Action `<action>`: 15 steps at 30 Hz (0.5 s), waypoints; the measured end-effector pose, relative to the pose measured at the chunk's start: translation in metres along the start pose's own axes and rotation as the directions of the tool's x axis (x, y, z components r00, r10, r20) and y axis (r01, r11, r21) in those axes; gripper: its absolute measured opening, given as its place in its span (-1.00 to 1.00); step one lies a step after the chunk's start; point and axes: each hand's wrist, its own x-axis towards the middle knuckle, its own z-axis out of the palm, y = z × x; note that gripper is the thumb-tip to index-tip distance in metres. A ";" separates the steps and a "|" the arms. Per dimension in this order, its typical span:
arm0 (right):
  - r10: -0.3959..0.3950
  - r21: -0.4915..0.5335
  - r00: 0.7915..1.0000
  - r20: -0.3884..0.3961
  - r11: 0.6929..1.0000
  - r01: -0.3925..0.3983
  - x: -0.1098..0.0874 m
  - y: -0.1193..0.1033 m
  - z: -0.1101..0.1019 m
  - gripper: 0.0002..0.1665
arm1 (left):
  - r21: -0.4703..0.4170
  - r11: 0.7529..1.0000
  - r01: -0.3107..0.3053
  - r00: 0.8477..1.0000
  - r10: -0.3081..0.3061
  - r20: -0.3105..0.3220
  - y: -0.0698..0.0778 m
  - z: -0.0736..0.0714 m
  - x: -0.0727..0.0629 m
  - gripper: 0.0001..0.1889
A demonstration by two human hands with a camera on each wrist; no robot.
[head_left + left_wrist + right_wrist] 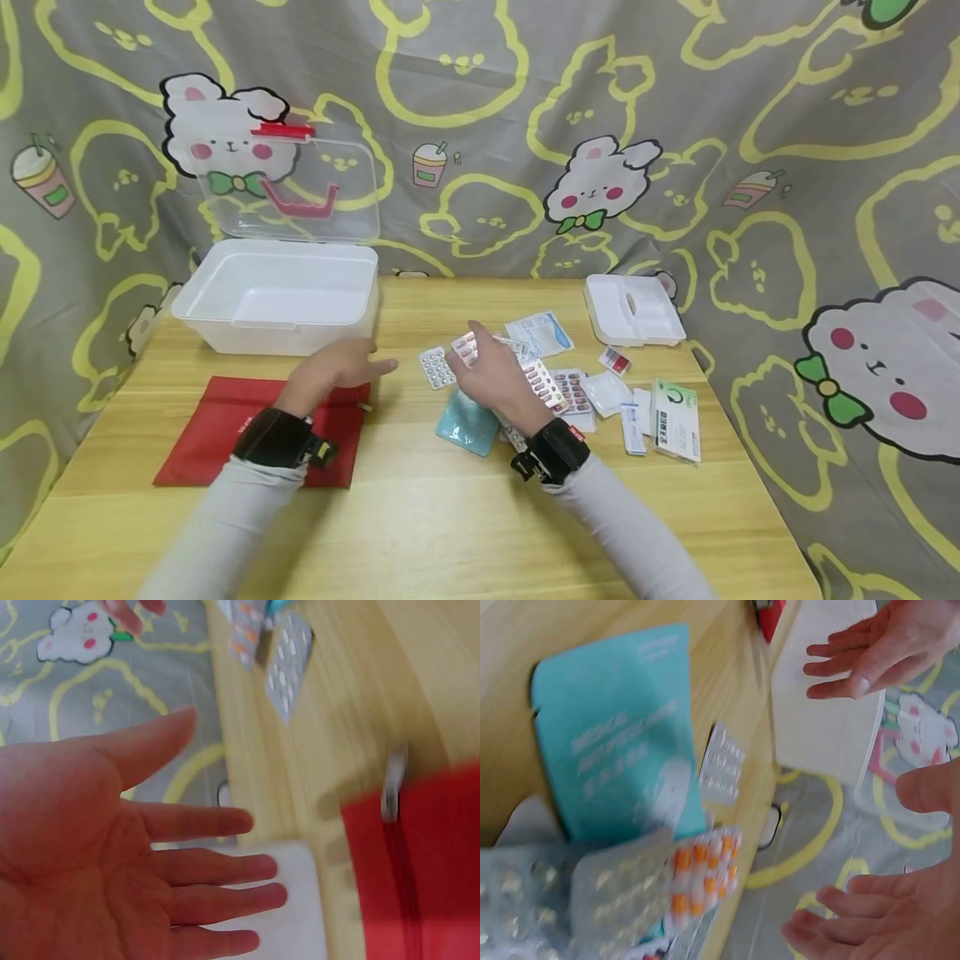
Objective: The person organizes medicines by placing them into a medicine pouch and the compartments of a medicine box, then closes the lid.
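My left hand hovers above the far edge of a red zip pouch, in front of the white box; its fingers are straight and hold nothing. My right hand is spread over a heap of medicine packs, and its palm looks bare in the right wrist view. Under and around it lie a teal sachet, a blister pack of orange-and-white capsules, a small silver blister pack and further blister packs. The right hand partly hides the heap in the head view.
A clear-lidded white box stands raised open at the back left. To the right are a white divided tray, a green-and-white medicine box, a white-and-blue packet and a small red-and-white packet. A patterned curtain hangs behind the table.
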 end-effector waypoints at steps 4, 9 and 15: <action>-0.053 -0.020 0.998 0.046 0.998 0.054 0.003 -0.014 0.008 -0.20 | 0.073 0.997 -0.012 1.000 0.011 0.021 -0.023 -0.014 -0.007 -0.37; -0.057 -0.055 0.993 0.102 0.996 0.063 0.006 -0.026 0.025 -0.26 | 0.100 0.993 0.062 0.994 -0.070 0.082 -0.051 -0.030 -0.017 -0.52; -0.095 -0.076 0.987 0.130 0.992 0.105 0.007 -0.042 0.043 -0.37 | 0.117 0.978 0.171 0.979 -0.183 0.096 -0.091 -0.041 -0.028 -0.61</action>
